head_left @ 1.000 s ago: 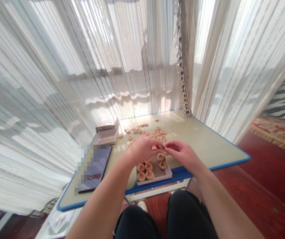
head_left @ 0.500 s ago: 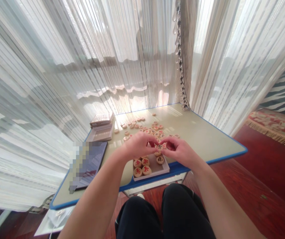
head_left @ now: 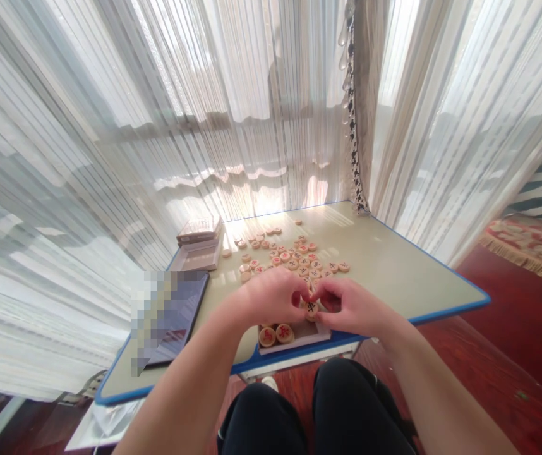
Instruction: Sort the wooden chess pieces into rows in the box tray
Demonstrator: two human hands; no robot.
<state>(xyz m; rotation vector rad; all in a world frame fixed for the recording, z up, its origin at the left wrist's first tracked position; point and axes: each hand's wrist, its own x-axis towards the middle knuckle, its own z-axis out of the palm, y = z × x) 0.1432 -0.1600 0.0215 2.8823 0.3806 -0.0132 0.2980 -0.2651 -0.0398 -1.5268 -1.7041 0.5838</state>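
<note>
Over a shallow open box (head_left: 321,336) at the table's near edge, my two hands meet around a round wooden Chinese chess piece (head_left: 311,308) with a black character. My left hand (head_left: 275,296) grips it from the left with thumb and fingers. From the other side my right hand (head_left: 347,303) pinches the same piece. Two pieces with red characters, a left one (head_left: 267,336) and a right one (head_left: 285,333), lie in the box's near left corner. My hands cover much of the box, so its far part is hidden.
Many loose chess pieces (head_left: 292,264) spread over the table (head_left: 394,272) beyond my hands. To the left lie a tablet (head_left: 180,319), an open box part (head_left: 199,256) and a patterned box (head_left: 199,229). Sheer curtains (head_left: 252,139) hang behind the table.
Both hands have come nearer to me with the black-character piece, from the box's far end towards its front. They now cover a black piece and some red ones seen before.
</note>
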